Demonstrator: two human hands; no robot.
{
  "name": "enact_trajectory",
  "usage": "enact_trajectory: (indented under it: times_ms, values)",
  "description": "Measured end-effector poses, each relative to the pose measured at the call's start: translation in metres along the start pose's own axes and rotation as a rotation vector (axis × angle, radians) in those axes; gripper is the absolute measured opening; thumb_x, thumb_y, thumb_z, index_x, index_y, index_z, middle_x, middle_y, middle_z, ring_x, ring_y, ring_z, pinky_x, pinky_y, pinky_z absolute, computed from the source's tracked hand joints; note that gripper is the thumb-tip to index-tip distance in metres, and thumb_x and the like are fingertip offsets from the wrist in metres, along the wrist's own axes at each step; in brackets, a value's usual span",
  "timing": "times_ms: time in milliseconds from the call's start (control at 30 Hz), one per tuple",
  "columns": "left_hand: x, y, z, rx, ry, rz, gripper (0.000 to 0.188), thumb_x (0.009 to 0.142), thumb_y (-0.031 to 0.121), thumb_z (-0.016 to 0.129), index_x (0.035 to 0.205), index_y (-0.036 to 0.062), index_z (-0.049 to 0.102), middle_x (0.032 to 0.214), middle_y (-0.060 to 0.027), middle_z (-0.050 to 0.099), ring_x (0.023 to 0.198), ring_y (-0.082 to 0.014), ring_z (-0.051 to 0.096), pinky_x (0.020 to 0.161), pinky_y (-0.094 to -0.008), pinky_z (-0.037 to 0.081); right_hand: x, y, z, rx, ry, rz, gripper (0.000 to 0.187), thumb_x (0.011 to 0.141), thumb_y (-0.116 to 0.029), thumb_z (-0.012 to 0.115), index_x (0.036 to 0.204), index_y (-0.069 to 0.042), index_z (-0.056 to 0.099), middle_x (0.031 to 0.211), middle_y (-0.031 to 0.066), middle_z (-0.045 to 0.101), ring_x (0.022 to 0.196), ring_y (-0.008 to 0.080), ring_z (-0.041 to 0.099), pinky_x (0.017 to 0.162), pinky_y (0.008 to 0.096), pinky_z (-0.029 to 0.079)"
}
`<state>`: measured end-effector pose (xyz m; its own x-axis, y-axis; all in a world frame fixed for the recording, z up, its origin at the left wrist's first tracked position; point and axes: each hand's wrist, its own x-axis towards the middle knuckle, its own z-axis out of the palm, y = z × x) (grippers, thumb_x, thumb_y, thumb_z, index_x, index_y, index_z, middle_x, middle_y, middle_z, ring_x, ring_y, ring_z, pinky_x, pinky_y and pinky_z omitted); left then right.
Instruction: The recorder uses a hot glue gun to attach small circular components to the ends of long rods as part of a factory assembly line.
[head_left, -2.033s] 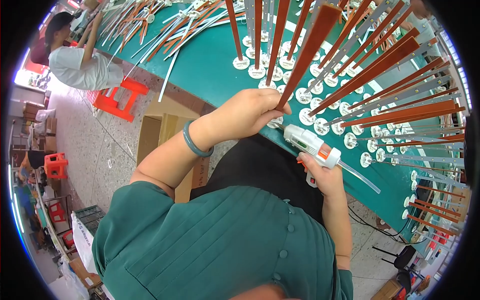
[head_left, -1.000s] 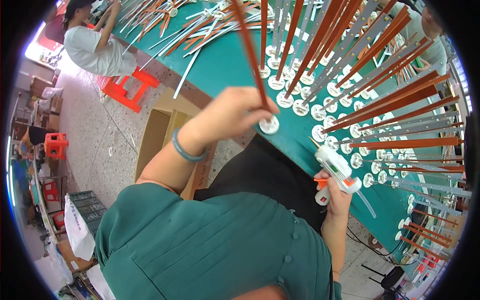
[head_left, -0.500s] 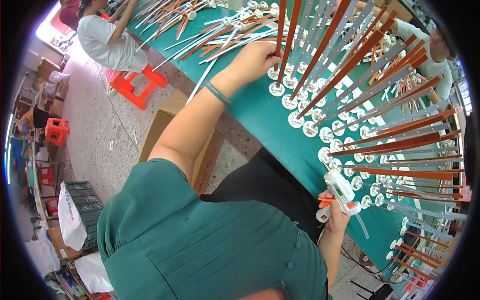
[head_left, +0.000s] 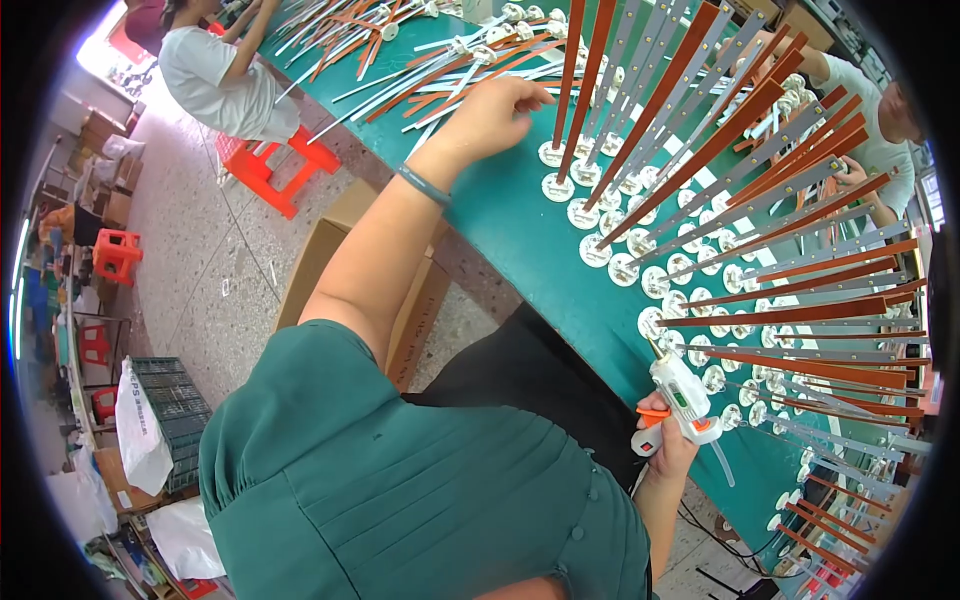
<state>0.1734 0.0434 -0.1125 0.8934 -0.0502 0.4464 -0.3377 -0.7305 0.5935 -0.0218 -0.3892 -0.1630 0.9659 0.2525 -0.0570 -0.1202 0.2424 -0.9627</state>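
My left hand hovers over the far-left part of the table, its thumb and index finger apart with nothing between them. Just right of it rises a brown strip on a round white base. Near the table's front edge my right hand grips a white and orange glue gun. The gun's nozzle points toward the white bases, and a clear glue stick trails from its rear. Rows of upright brown strips and grey strips with small LEDs stand on these bases.
Loose white and brown strips lie heaped on the green table at the far left. One person works there, and another across the table. An open cardboard box stands beside the near edge. Cables hang at lower right.
My left hand has let go of the brown strip and drawn back a little to the left. The glue gun has barely shifted in my right hand.
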Motion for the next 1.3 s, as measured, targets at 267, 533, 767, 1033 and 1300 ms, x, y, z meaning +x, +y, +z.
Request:
enact_trajectory:
  times_ms: [267, 533, 767, 1033, 1300]
  values:
    - [0.044, -0.060, 0.016, 0.730, 0.029, -0.063, 0.009, 0.082, 0.020, 0.065, 0.086, 0.0118, 0.067, 0.092, -0.0105, 0.061, 0.095, -0.0299, 0.060, 0.081, -0.0416, 0.050, 0.000, -0.003, 0.002, -0.028, -0.030, -0.007, 0.042, 0.084, -0.029, 0.071, 0.105, 0.005, 0.059, 0.096, 0.0198, 0.063, 0.073, 0.0200, 0.063, 0.062, 0.0265, 0.052]
    - [0.077, -0.111, -0.030, 0.476, 0.139, -0.078, 0.012, 0.078, 0.019, 0.068, 0.085, 0.0097, 0.071, 0.089, -0.0137, 0.063, 0.091, -0.0327, 0.062, 0.083, -0.0416, 0.051, 0.000, -0.004, 0.006, -0.011, -0.022, -0.015, 0.038, 0.083, -0.026, 0.071, 0.103, 0.004, 0.060, 0.095, 0.0183, 0.064, 0.078, 0.0213, 0.064, 0.063, 0.0276, 0.053]
    - [0.094, -0.085, -0.076, 0.250, 0.497, 0.019, 0.013, 0.082, 0.015, 0.067, 0.090, 0.0048, 0.061, 0.079, -0.0126, 0.067, 0.074, -0.0289, 0.065, 0.068, -0.0382, 0.051, 0.002, -0.006, 0.005, 0.009, -0.051, 0.000, 0.034, 0.084, -0.021, 0.069, 0.104, 0.004, 0.059, 0.095, 0.0183, 0.064, 0.077, 0.0205, 0.064, 0.063, 0.0278, 0.053]
    - [0.065, -0.040, -0.152, -0.168, 0.614, 0.064, 0.023, 0.091, 0.002, 0.053, 0.109, 0.0030, 0.069, 0.097, -0.0071, 0.066, 0.084, -0.0133, 0.060, 0.076, -0.0238, 0.047, -0.002, -0.003, 0.001, 0.035, -0.069, -0.009, 0.040, 0.083, -0.021, 0.069, 0.111, 0.005, 0.056, 0.095, 0.0158, 0.061, 0.085, 0.0231, 0.064, 0.063, 0.0299, 0.054]
    - [-0.066, 0.018, -0.183, -0.445, 0.460, -0.152, 0.036, 0.091, 0.004, 0.056, 0.127, -0.0029, 0.056, 0.111, -0.0083, 0.061, 0.105, -0.0152, 0.059, 0.094, -0.0276, 0.047, -0.001, -0.007, 0.005, 0.031, -0.092, -0.016, 0.034, 0.083, -0.019, 0.069, 0.106, 0.004, 0.058, 0.095, 0.0176, 0.063, 0.075, 0.0180, 0.063, 0.063, 0.0272, 0.052]
